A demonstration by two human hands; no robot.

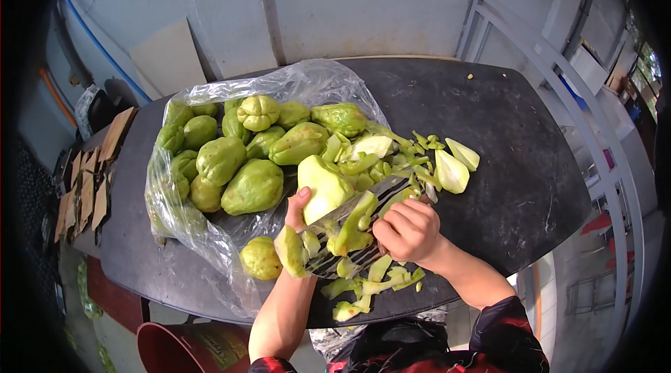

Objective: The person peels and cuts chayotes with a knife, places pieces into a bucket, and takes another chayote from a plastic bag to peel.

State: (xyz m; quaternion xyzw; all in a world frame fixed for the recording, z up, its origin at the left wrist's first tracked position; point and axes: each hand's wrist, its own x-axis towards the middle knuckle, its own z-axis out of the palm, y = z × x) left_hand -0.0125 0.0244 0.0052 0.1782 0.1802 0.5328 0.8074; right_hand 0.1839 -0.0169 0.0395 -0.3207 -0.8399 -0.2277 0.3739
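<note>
My left hand (298, 208) is closed around a peeled, pale green chayote (323, 190), its thumb showing at the side and the other fingers hidden. My right hand (411, 230) is clenched on the handle of a broad-bladed knife (386, 188), which crosses in front of the chayote. Strips of green peel (351, 227) lie on the blade and hide much of it. More peelings (377, 283) are scattered on the table below my right hand. Behind the knife is a pile of peel and pale pieces (374, 148). Two pale cut wedges (452, 171) lie to the right of it.
Several unpeeled chayotes (253, 186) sit in an opened clear plastic bag (178, 216) on the left of the dark table (503, 135). One chayote (260, 258) lies near my left wrist. A red bucket (168, 348) stands below the front edge; a metal railing (559, 65) runs at right.
</note>
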